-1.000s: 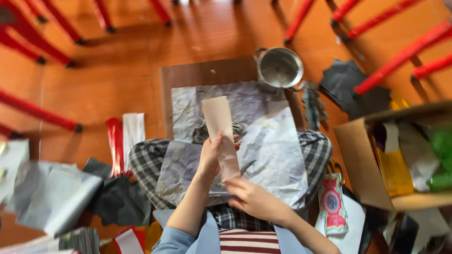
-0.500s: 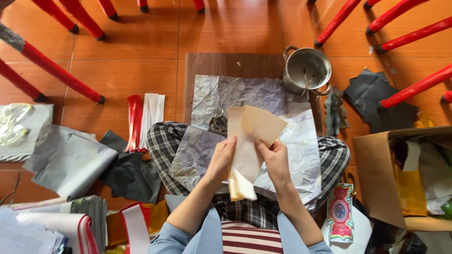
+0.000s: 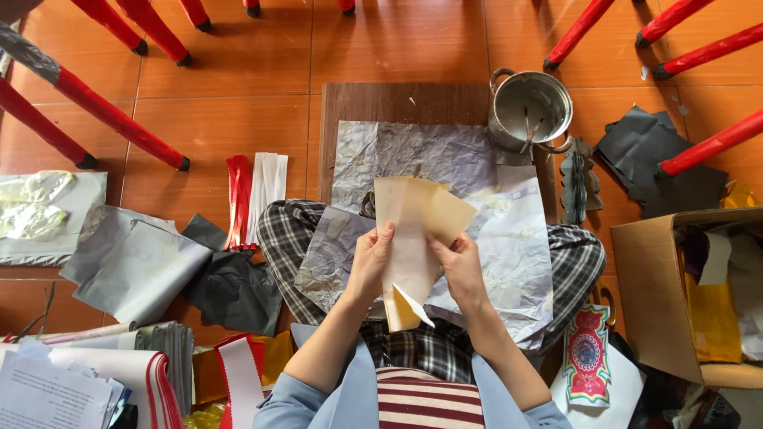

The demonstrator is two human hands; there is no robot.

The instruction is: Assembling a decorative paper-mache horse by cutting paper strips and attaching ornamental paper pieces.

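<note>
From my remote seat I start at the left edge, where a crumpled clear plastic bag (image 3: 36,208) lies on a grey sheet, and red-painted chair legs (image 3: 95,111) angle down across the orange tiled floor (image 3: 238,71). Below them grey paper sheets (image 3: 131,266) and black paper scraps (image 3: 234,290) crowd the floor, with a stack of red-edged white paper (image 3: 119,373) at the bottom corner. A bundle of red and white paper strips (image 3: 254,195) sits just beside the person's checked trouser knee (image 3: 290,238); little bare floor remains on this side.

In the middle I see the left hand (image 3: 369,266) pinching the left edge of a folded cream-tan paper sheet (image 3: 413,238), fingers curled around it. The right hand (image 3: 461,270) grips the sheet's right side the same way. The sheet stands upright above the lap, over wrinkled silver-grey foil paper (image 3: 445,159) spread across a brown wooden board (image 3: 397,103).

Further right, a round metal pot (image 3: 531,107) with sticks inside rests at the board's far corner. A dark pile of black sheets (image 3: 660,167) lies beyond it, crossed by another red leg. An open brown cardboard box (image 3: 660,294) with yellow and white papers fills the right edge, with a colourful printed red paper packet (image 3: 588,353) near the right knee.
</note>
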